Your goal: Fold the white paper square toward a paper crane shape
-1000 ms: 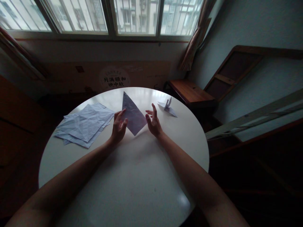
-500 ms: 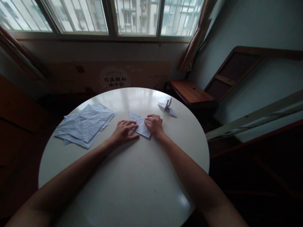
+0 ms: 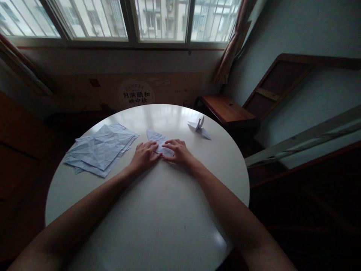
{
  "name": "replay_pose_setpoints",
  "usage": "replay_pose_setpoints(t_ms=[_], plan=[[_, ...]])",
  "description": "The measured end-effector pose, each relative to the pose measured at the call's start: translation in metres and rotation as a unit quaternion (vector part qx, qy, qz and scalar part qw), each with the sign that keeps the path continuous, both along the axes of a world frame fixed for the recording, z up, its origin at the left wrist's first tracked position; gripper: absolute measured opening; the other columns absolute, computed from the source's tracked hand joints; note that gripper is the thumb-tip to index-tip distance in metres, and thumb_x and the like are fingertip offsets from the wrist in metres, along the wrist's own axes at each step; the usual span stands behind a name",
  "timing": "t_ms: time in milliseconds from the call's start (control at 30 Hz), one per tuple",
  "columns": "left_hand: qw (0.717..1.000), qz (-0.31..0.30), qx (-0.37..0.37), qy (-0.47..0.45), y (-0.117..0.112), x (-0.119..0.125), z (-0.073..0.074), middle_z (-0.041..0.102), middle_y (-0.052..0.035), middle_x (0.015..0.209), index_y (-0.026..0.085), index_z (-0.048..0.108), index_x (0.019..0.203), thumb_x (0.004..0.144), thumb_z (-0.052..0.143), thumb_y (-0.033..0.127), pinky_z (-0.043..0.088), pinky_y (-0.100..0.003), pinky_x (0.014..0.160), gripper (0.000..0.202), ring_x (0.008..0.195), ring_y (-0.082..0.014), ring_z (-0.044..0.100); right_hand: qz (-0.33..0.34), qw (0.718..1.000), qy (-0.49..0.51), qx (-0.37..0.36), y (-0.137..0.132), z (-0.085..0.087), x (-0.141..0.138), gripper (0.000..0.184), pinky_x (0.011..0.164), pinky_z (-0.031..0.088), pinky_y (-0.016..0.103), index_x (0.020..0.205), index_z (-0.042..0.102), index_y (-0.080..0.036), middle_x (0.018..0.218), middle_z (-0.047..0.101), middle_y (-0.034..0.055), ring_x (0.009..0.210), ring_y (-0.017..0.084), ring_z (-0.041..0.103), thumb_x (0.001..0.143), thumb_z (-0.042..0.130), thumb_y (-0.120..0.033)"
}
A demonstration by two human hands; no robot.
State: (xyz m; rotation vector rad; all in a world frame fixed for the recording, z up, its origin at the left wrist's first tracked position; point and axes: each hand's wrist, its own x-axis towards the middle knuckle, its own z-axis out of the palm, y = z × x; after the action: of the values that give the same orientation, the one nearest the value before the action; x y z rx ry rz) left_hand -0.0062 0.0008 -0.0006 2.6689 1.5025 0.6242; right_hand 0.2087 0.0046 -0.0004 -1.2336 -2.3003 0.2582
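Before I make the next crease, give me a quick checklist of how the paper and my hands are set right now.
1. Folded paper lying flat on the round table: ok.
2. Left hand pressing on the paper's near left part: ok.
3. Right hand pressing on its near right part, fingers pointing left: ok.
4. Edges lined up under the hands: cannot tell, the hands cover them.
5. Stack of creased sheets apart from the paper, to the left: ok.
6. Finished paper crane apart from both hands, at the far right: ok.
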Motion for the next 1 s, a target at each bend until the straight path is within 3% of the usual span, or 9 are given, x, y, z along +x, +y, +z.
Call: replay_pose_setpoints(t_ms=[133, 233, 300, 400, 467, 600, 700, 867, 1000], plan=[[1.0, 0.005, -0.014, 0.01, -0.0012, 0.0022, 0.0024, 0.06, -0.0124, 0.137, 0.022, 0.062, 0.124, 0.093, 0.046, 0.03, 0.031, -0.054, 0.111, 0.036, 0.132, -0.0284, 0.05, 0.014, 1.0, 0.001, 0.003, 0.001, 0.0003, -0.0008, 0.037, 0.1, 0.036, 0.042, 0.116, 0.071, -0.027, 0.124, 0.067, 0.0067, 0.118, 0.026, 0.055, 0.08, 0.074, -0.035], [1.0, 0.003, -0.008, -0.001, -0.0003, 0.002, 0.0003, 0.06, -0.0121, 0.137, 0.022, 0.064, 0.121, 0.091, 0.05, 0.033, 0.032, -0.053, 0.111, 0.035, 0.131, -0.0283, 0.052, 0.01, 1.0, 0.017, -0.001, 0.0018, 0.0024, -0.0023, 0.018, 0.096, 0.039, 0.035, 0.102, 0.075, -0.023, 0.11, 0.073, 0.0065, 0.106, 0.02, 0.063, 0.09, 0.062, -0.029], [1.0, 0.001, -0.005, -0.016, 0.0011, 0.0012, -0.002, 0.062, -0.0102, 0.135, 0.024, 0.067, 0.117, 0.092, 0.049, 0.029, 0.034, -0.051, 0.111, 0.032, 0.128, -0.0267, 0.055, -0.008, 0.999, 0.035, -0.001, 0.0021, 0.0035, -0.0026, 0.021, 0.094, 0.04, 0.033, 0.099, 0.074, -0.022, 0.103, 0.074, 0.0059, 0.098, 0.018, 0.066, 0.095, 0.055, -0.029], [0.999, -0.009, -0.011, -0.03, 0.0034, 0.0002, -0.0043, 0.064, -0.0094, 0.132, 0.023, 0.069, 0.115, 0.095, 0.044, 0.028, 0.037, -0.049, 0.109, 0.032, 0.124, -0.026, 0.059, -0.048, 0.997, 0.06, 0.006, 0.0024, 0.0039, -0.0019, 0.025, 0.094, 0.039, 0.034, 0.112, 0.069, -0.022, 0.106, 0.073, 0.0065, 0.101, 0.02, 0.065, 0.091, 0.06, -0.03], [0.999, -0.012, -0.011, -0.039, 0.0044, -0.0001, -0.0048, 0.066, -0.0101, 0.129, 0.022, 0.069, 0.115, 0.096, 0.044, 0.028, 0.038, -0.049, 0.109, 0.032, 0.121, -0.0264, 0.06, -0.083, 0.995, 0.063, 0.002, 0.0027, 0.004, -0.0015, 0.04, 0.094, 0.04, 0.036, 0.125, 0.062, -0.022, 0.109, 0.072, 0.0078, 0.103, 0.023, 0.064, 0.086, 0.063, -0.026], [0.997, -0.012, -0.001, -0.074, 0.005, 0.0, -0.0047, 0.071, -0.0096, 0.118, 0.02, 0.048, 0.14, 0.094, 0.043, 0.019, 0.038, -0.046, 0.109, 0.046, 0.111, -0.0225, 0.066, -0.156, 0.985, 0.073, -0.021, 0.0037, 0.0045, -0.0014, 0.053, 0.092, 0.041, 0.038, 0.139, 0.049, -0.021, 0.103, 0.072, 0.0077, 0.095, 0.023, 0.064, 0.086, 0.053, -0.02], [0.996, -0.029, 0.007, -0.084, 0.0045, 0.0003, -0.004, 0.073, -0.0063, 0.111, 0.022, 0.041, 0.144, 0.093, 0.046, 0.017, 0.039, -0.045, 0.108, 0.052, 0.103, -0.0201, 0.067, -0.18, 0.979, 0.096, -0.019, 0.0036, 0.0043, -0.0012, 0.054, 0.09, 0.041, 0.038, 0.142, 0.045, -0.022, 0.104, 0.07, 0.0069, 0.092, 0.023, 0.062, 0.088, 0.05, -0.02], [0.996, -0.069, 0.016, -0.053, 0.0047, 0.0, -0.0042, 0.065, -0.0103, 0.124, 0.023, 0.068, 0.112, 0.095, 0.045, 0.023, 0.048, -0.043, 0.098, 0.028, 0.106, -0.0229, 0.065, -0.221, 0.973, 0.059, 0.022, 0.0022, 0.0023, -0.0005, 0.029, 0.091, 0.04, 0.041, 0.111, 0.069, -0.024, 0.115, 0.064, 0.01, 0.107, 0.027, 0.053, 0.087, 0.056, -0.018], [0.995, -0.087, 0.017, -0.038, 0.006, 0.0003, -0.0045, 0.061, -0.011, 0.132, 0.021, 0.069, 0.113, 0.096, 0.046, 0.028, 0.047, -0.045, 0.101, 0.029, 0.115, -0.0266, 0.061, -0.139, 0.988, 0.046, 0.047, 0.0018, 0.0011, -0.0009, 0.018, 0.097, 0.037, 0.042, 0.097, 0.077, -0.026, 0.12, 0.065, 0.0066, 0.115, 0.027, 0.049, 0.088, 0.062, -0.025]])
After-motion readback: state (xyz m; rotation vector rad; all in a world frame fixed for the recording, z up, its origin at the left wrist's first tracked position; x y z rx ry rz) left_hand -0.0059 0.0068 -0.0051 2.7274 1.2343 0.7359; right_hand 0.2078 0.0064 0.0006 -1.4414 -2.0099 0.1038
